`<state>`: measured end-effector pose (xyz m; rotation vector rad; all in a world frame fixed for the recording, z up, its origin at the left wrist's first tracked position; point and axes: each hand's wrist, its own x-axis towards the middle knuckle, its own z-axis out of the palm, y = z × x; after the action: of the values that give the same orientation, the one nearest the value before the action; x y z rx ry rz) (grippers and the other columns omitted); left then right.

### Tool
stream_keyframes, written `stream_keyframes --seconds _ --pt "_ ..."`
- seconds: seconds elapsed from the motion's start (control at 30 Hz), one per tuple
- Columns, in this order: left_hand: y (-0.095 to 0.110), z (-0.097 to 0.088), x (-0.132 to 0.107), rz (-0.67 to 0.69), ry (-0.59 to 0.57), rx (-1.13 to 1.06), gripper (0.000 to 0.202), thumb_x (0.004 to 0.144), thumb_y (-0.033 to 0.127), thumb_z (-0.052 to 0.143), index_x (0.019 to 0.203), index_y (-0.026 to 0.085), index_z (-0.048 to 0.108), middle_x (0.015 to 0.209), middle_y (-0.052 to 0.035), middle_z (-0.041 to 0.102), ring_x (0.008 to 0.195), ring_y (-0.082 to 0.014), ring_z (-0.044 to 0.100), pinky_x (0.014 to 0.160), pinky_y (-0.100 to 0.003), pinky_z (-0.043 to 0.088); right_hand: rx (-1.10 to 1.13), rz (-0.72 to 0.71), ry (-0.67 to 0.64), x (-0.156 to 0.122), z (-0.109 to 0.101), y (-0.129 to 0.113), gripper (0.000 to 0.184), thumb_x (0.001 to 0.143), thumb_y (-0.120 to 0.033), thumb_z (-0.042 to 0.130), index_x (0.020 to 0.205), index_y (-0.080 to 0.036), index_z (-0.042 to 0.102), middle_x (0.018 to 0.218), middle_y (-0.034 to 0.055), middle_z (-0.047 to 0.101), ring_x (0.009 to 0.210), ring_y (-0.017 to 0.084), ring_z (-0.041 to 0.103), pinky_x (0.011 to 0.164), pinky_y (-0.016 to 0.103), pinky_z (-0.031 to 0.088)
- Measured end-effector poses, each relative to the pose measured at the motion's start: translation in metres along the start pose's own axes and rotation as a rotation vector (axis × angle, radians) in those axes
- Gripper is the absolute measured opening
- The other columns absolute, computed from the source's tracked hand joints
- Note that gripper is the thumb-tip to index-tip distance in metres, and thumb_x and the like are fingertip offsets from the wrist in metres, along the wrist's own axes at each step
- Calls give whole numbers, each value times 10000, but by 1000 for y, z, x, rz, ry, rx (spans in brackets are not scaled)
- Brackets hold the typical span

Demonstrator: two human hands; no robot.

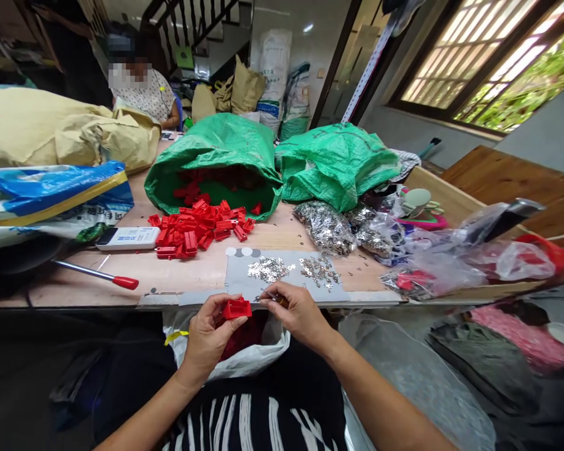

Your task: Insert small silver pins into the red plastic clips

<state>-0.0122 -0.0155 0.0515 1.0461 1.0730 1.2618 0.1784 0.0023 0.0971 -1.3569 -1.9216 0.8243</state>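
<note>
My left hand (209, 335) is closed around a small red plastic part (236, 308), held just below the table's front edge. My right hand (297, 311) is beside it, fingers pinched on a small thing I cannot make out, at the near edge of a grey sheet (237, 272). On that sheet lie two small heaps of shiny metal pieces (269, 269). Under my hands, in my lap, hangs a white plastic bag (256, 357) with red parts inside. A pile of red plastic parts (195, 228) spills from a green sack (216, 150) further back on the table.
A second green sack (338, 160) and clear bags of metal pieces (324, 225) lie to the right. A remote control (128, 238), a red-tipped rod (98, 274), a blue-white sack (51, 194) and a tan sack (61, 128) sit on the left. Another person (145, 94) sits at the far end.
</note>
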Motion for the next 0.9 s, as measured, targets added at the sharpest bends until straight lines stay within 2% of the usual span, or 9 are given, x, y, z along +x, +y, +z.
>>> stream_keyframes --seconds 0.1,0.27,0.63,0.77,0.9 --pt "-6 -4 -1 104 -25 156 334 692 229 739 1000 189 618 1060 -75 715 937 -215 685 864 -334 535 -42 -54 4 -5 16 -5 69 856 -195 553 856 -185 622 778 19 641 701 128 564 640 226 415" --pt "-10 -7 -1 258 -2 351 316 717 259 716 1021 223 636 1034 -55 725 897 -209 696 815 -307 556 -121 -133 3 -5 29 -1 101 840 -125 542 869 -184 618 803 34 635 755 147 580 685 245 428" --pt "-14 -9 -4 368 -32 450 319 771 240 673 1082 258 605 1096 -31 697 982 -203 672 874 -314 534 -85 -160 -6 -8 33 -4 132 866 -137 512 887 -183 635 826 47 623 785 154 575 711 261 437" --pt "-15 -9 -5 384 -33 427 323 777 230 672 1089 266 596 1103 -29 692 1008 -201 662 885 -323 537 87 -103 -25 -8 28 -3 156 895 -215 508 920 -196 661 838 41 618 790 147 566 714 255 436" --pt "-14 -8 -6 382 -35 410 324 781 232 672 1092 270 590 1105 -29 686 1017 -195 656 866 -323 553 229 49 21 -7 22 1 123 874 -267 540 896 -183 627 800 8 599 669 114 512 621 231 404"
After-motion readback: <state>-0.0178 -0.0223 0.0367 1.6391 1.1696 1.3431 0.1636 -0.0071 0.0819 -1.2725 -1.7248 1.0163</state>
